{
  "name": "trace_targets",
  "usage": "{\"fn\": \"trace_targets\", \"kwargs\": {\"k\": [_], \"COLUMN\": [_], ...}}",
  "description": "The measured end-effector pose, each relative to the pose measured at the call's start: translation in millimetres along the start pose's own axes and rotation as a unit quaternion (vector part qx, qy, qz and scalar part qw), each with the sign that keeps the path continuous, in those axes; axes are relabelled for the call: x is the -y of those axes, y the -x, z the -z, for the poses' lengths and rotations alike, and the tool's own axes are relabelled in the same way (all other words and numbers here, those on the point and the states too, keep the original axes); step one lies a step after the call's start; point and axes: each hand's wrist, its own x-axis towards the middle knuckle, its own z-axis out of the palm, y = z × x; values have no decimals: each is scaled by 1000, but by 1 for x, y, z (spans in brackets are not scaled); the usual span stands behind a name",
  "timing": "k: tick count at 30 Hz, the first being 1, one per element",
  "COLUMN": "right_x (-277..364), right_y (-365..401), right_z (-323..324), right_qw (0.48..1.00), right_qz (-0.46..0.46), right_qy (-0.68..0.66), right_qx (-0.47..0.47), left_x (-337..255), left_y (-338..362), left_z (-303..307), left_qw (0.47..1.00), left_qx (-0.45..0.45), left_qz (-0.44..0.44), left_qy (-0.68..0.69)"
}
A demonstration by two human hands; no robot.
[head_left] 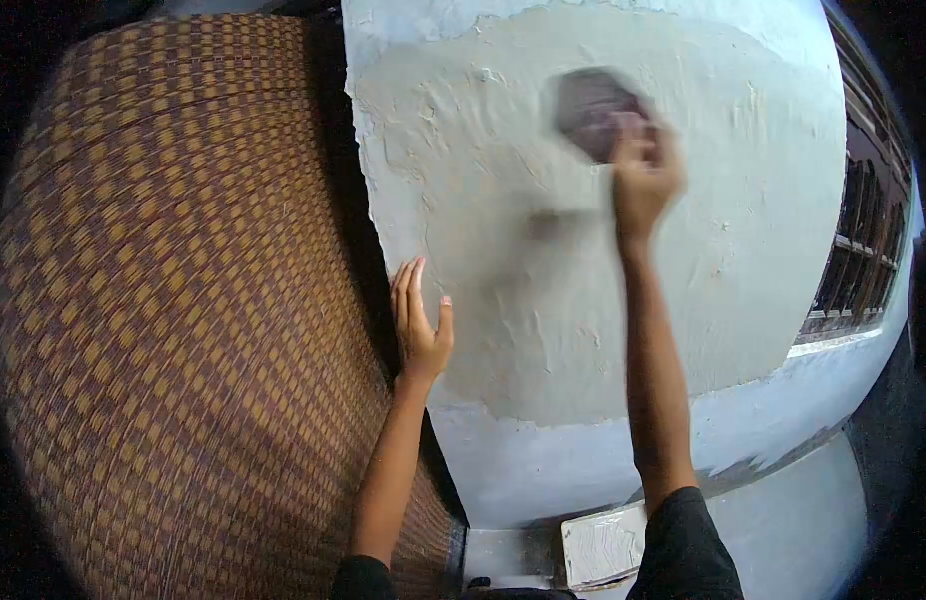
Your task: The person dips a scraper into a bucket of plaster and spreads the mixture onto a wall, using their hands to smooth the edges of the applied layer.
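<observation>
Observed on the pale bluish wall (543,480): a broad off-white patch (753,270) of coating, ridged and streaked in places, ragged along its border; held in the right hand (648,175), over the upper middle of this patch, a dark pad (588,108) of angular outline; blurred in view, both hand and pad; fingers closed on the pad at its lower right side, exact placing too blurred to tell; likewise impossible to tell, whether pressed to the wall or just off it; below and left of the pad, a soft shadow (548,225) on the patch; laid at the left edge of the wall, well below the pad, the left hand (420,330); fingers straight, close together and pointing up, with thumb spread wide of them; beyond the wall to the left, a woven mat (173,270) in brown and tan, with a dark gap (343,180) between; to the right, a barred window (863,240) in a dark frame; at the foot of the wall, a tray (567,550) with white paste (605,545) spread across it, near the dark right sleeve (688,545); at lower left, a matching left sleeve (365,578).
</observation>
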Motion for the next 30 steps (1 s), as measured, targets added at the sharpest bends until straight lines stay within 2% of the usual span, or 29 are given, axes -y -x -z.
{"fn": "trace_targets", "kwargs": {"k": [1, 2, 3, 4, 5, 7, 9, 11, 14, 16, 17, 18, 19, 20, 21, 23, 25, 26, 27, 29, 30], "right_x": [2, 10, 5, 9, 1, -29, -33, -39, -24, -1, -3, -13, 0, 0, -7, -33, -49, -56, -59, -68, -69], "right_y": [24, 49, 69, 75, 67, 37, -6, -36, -20, 22, 49, 72, 88, 92, 86, 51, 3, -21, -39, -56, -58], "right_z": [-20, -40, -54, -56, -54, -45, 4, 37, 43, 18, -2, -20, -24, -24, -23, -15, 19, 42, 64, 97, 109], "right_qw": [995, 989, 978, 959, 959, 982, 997, 992, 993, 998, 991, 977, 961, 940, 940, 964, 997, 992, 993, 986, 986], "right_qz": [86, 100, 101, 185, 186, 156, 0, -1, -59, -22, -16, 90, 174, 163, 163, 154, 8, 6, 32, -54, -52], "right_qy": [5, -46, -21, 49, 50, 21, 66, 22, -27, -5, -55, -32, 28, 70, 70, 125, 34, 126, 108, 77, 80], "right_qx": [44, 102, 181, 210, 209, 103, 34, -128, -100, 50, 121, 190, 214, 293, 291, 177, 72, 9, -43, -135, -136], "left_x": [-4, -9, -13, -16, -19, -20, -19, -18, -22, -29, -34, -38, -42, -44, -45, -41, -37, -38, -40, -42, -44], "left_y": [1, 2, 3, 3, 3, 4, 9, 12, 18, 20, 22, 23, 24, 25, 27, 29, 35, 36, 38, 44, 48], "left_z": [-4, -8, -11, -14, -14, -11, -5, 2, 3, 0, -4, -7, -9, -10, -9, -8, -4, -1, 2, 6, 6], "left_qw": [1000, 1000, 1000, 1000, 1000, 1000, 1000, 1000, 1000, 999, 999, 998, 998, 997, 997, 997, 999, 999, 998, 998, 997], "left_qx": [3, 7, 10, 15, 15, 18, 16, 7, 10, 17, 17, 17, 18, 28, 39, 40, 33, 31, 34, 40, 44], "left_qz": [0, 8, 16, 14, 13, 15, 19, 2, 18, 27, 42, 58, 57, 64, 70, 62, 41, 41, 46, 49, 61], "left_qy": [0, 0, 0, -4, -3, -1, -7, -18, -24, -15, -14, -12, -10, -13, -17, -22, -4, -3, -2, 1, 5]}}
